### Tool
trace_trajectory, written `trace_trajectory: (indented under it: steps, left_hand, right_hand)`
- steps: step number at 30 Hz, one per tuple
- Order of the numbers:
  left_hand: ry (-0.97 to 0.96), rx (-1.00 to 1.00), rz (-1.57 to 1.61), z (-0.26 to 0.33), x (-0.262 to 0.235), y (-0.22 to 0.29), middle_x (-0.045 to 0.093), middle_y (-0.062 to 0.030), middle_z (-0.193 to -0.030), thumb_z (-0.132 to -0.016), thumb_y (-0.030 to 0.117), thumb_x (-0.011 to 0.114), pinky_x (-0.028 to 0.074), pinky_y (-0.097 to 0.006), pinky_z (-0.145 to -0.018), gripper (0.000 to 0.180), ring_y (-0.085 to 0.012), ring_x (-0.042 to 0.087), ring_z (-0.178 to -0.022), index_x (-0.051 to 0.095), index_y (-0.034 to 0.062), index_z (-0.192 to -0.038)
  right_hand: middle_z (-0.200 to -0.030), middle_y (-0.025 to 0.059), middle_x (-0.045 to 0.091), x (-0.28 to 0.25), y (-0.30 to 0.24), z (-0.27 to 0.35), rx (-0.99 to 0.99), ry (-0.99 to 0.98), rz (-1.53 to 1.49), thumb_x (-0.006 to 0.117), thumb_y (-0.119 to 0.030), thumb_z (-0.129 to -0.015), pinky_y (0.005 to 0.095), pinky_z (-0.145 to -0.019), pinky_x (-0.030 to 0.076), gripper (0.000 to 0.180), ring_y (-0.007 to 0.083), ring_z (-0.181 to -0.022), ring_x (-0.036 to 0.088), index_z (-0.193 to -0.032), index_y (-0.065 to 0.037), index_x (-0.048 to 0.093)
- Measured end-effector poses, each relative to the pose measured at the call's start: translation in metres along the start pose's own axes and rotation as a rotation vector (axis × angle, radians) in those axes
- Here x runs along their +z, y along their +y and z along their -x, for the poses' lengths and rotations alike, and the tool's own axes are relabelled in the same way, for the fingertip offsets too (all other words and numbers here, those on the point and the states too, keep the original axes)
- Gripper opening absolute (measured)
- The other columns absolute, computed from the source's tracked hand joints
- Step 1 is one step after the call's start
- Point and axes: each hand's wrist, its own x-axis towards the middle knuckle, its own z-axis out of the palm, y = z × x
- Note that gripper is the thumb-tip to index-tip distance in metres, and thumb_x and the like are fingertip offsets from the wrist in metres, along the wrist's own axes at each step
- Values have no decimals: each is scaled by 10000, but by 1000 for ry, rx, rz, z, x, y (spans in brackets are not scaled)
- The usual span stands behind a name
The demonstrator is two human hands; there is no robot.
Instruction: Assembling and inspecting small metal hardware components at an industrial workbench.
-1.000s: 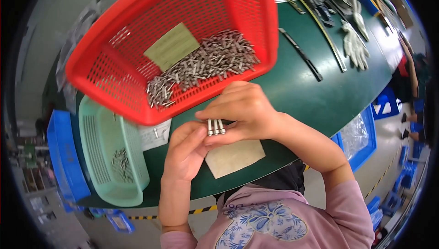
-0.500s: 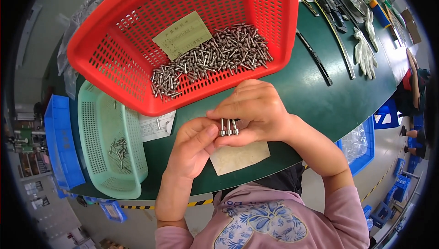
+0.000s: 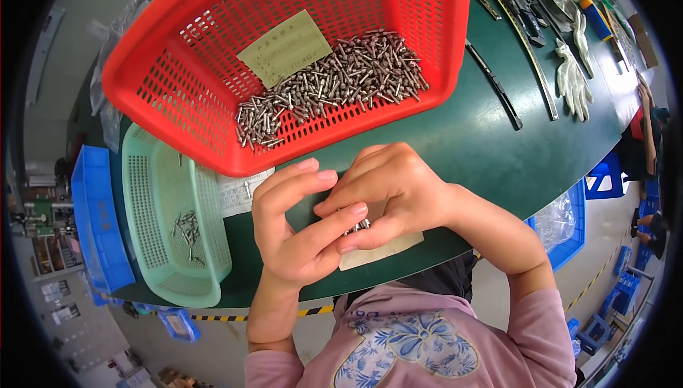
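A few small silver bolts (image 3: 361,224) show only by their ends, mostly covered by my fingers. My right hand (image 3: 398,192) is closed around them above the table, its thumb along the near side. Beside it, my left hand (image 3: 295,235) has two fingers raised and spread, while its thumb reaches across to the bolts and touches or almost touches them. Beyond both hands tilts a red perforated basket (image 3: 171,128), holding a heap of similar bolts (image 3: 334,78) and a yellowish paper card (image 3: 284,48).
To the left, a pale green basket (image 3: 217,245) holds several loose bolts (image 3: 187,230), next to a blue bin (image 3: 102,221). A printed sheet (image 3: 238,192) and a beige sheet (image 3: 380,251) lie on the green table (image 3: 491,167). White gloves (image 3: 571,82) and a black strip (image 3: 493,84) lie at right.
My left fingers have lifted and spread from the bolts, with the thumb moving over them. Both hands came slightly nearer to me, and the bolts have tipped so their shanks no longer show.
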Motion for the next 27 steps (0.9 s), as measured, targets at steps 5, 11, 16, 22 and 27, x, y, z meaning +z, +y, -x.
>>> trace_trajectory:
  steps: [5, 11, 16, 22, 27]
  left_hand:
    - [-15, 31, 16, -2, -3, -2, 600, -74, -1037, -649, 228, 751, 500, -346, -751, 278, -277, 569, -946, 724, 166, -919]
    - [-47, 32, 38, -3, -5, 0, 630, -69, -1022, -610, 179, 745, 503, -323, -732, 302, -253, 586, -913, 727, 143, -909]
    - [-45, 17, 27, -4, -6, 1, 633, -70, -1027, -612, 127, 734, 506, -315, -728, 300, -251, 592, -916, 726, 133, -912]
    - [-48, 8, 39, -3, -5, 1, 633, -73, -1026, -616, 130, 734, 507, -314, -728, 299, -249, 594, -915, 726, 131, -915]
    - [-43, 6, 46, -5, -5, 1, 632, -76, -1026, -618, 143, 738, 506, -317, -730, 301, -251, 596, -911, 725, 127, -918]
  right_hand:
    - [-672, 85, 649, -2, -5, -2, 61, -55, -77, 799, -228, -628, 295, -542, 474, 274, 219, -575, 618, -800, -38, 702]
    - [-701, 96, 656, -2, -6, -1, 109, -83, -147, 823, -238, -621, 287, -556, 497, 320, 201, -610, 633, -821, -21, 697]
    - [-747, 96, 668, -4, -8, -2, 113, -96, -159, 836, -251, -612, 287, -583, 512, 381, 195, -657, 647, -862, -3, 691]
    - [-770, 103, 675, -5, -7, -2, 121, -105, -151, 830, -233, -620, 290, -608, 522, 374, 201, -688, 658, -876, 4, 691]
    - [-776, 107, 676, -6, -8, -3, 131, -105, -151, 826, -216, -624, 288, -610, 525, 361, 201, -694, 661, -876, 5, 690]
